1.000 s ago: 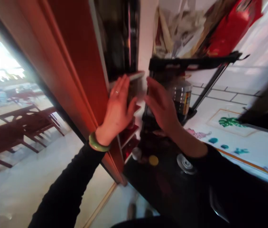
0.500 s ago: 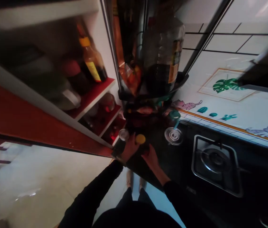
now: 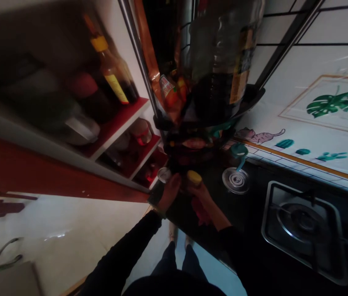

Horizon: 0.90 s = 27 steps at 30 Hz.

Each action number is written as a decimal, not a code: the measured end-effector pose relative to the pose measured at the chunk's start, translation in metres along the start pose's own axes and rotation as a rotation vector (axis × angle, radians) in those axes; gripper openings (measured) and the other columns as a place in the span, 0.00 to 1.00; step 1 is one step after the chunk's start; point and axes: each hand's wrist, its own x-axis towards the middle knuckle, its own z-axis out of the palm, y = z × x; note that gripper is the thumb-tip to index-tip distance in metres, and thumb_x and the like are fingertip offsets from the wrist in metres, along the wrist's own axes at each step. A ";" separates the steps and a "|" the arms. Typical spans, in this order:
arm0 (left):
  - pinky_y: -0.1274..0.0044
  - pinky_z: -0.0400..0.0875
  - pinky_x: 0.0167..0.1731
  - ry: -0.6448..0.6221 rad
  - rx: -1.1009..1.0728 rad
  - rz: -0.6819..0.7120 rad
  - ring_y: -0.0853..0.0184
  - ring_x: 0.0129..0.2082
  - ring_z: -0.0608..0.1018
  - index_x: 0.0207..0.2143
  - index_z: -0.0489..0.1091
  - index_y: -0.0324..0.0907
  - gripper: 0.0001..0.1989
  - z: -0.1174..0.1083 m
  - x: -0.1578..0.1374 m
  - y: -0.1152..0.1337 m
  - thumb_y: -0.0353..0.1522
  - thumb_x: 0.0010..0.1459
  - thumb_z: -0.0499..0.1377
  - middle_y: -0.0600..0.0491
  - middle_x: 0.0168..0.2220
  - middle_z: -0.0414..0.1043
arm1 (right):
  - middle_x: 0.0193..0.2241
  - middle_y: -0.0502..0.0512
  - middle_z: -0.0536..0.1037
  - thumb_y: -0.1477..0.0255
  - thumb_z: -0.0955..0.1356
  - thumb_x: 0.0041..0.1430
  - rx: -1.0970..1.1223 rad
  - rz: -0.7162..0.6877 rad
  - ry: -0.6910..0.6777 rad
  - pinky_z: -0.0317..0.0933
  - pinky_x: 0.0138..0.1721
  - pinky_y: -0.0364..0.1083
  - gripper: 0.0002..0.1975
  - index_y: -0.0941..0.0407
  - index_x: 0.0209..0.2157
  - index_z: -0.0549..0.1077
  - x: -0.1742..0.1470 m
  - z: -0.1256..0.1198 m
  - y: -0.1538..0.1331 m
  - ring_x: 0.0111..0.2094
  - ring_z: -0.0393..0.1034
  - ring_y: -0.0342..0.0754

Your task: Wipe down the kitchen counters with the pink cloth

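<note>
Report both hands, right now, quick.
Left hand: beside the silver-lidded jar; too dark and blurred to tell its grip.
Right hand: closed, holding the yellow-lidded jar.

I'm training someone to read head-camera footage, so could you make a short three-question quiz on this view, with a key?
1. Which hand is nearest the yellow lid?
2. True or false: in the picture, the ringed disc lies between the yellow lid and the stove.
3. The leaf picture shows leaves that are: A) red, B) green, C) purple.

Key:
1. The right hand.
2. True.
3. B.
</note>
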 end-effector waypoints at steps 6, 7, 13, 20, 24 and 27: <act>0.66 0.78 0.49 0.007 -0.153 -0.011 0.60 0.45 0.83 0.50 0.77 0.43 0.18 -0.017 -0.015 0.049 0.39 0.57 0.65 0.47 0.47 0.83 | 0.53 0.59 0.82 0.53 0.80 0.45 0.112 0.107 -0.177 0.70 0.58 0.60 0.33 0.51 0.51 0.78 -0.029 -0.020 -0.064 0.56 0.76 0.61; 0.65 0.78 0.49 0.000 -0.141 0.002 0.59 0.46 0.83 0.49 0.78 0.44 0.18 -0.017 -0.017 0.056 0.40 0.58 0.65 0.47 0.47 0.83 | 0.54 0.59 0.82 0.53 0.80 0.45 0.119 0.097 -0.182 0.69 0.59 0.60 0.33 0.50 0.52 0.78 -0.031 -0.022 -0.070 0.57 0.76 0.61; 0.63 0.75 0.56 -0.091 -0.113 0.125 0.58 0.51 0.82 0.53 0.77 0.45 0.19 -0.012 -0.032 0.083 0.42 0.62 0.63 0.47 0.51 0.82 | 0.55 0.58 0.81 0.55 0.81 0.45 0.054 0.004 -0.227 0.66 0.63 0.62 0.35 0.50 0.54 0.77 -0.039 -0.013 -0.095 0.59 0.74 0.61; 0.62 0.76 0.57 -0.086 -0.088 0.138 0.57 0.55 0.80 0.61 0.71 0.47 0.28 -0.023 -0.050 0.094 0.41 0.59 0.67 0.45 0.60 0.74 | 0.52 0.58 0.82 0.59 0.82 0.40 -0.148 -0.139 -0.210 0.69 0.58 0.60 0.41 0.51 0.57 0.73 -0.045 0.018 -0.099 0.53 0.77 0.60; 0.59 0.70 0.63 -0.012 -0.008 0.160 0.52 0.63 0.74 0.68 0.62 0.49 0.45 -0.033 -0.062 0.099 0.36 0.49 0.74 0.45 0.67 0.66 | 0.55 0.61 0.79 0.62 0.81 0.41 -0.461 -0.318 -0.127 0.67 0.60 0.61 0.43 0.53 0.59 0.70 -0.055 0.043 -0.099 0.56 0.74 0.62; 0.58 0.64 0.67 0.091 0.027 0.184 0.50 0.66 0.71 0.66 0.65 0.46 0.45 -0.041 -0.068 0.108 0.34 0.45 0.75 0.44 0.65 0.68 | 0.55 0.61 0.79 0.65 0.79 0.41 -0.516 -0.373 -0.102 0.66 0.60 0.62 0.40 0.51 0.58 0.70 -0.059 0.063 -0.097 0.56 0.73 0.63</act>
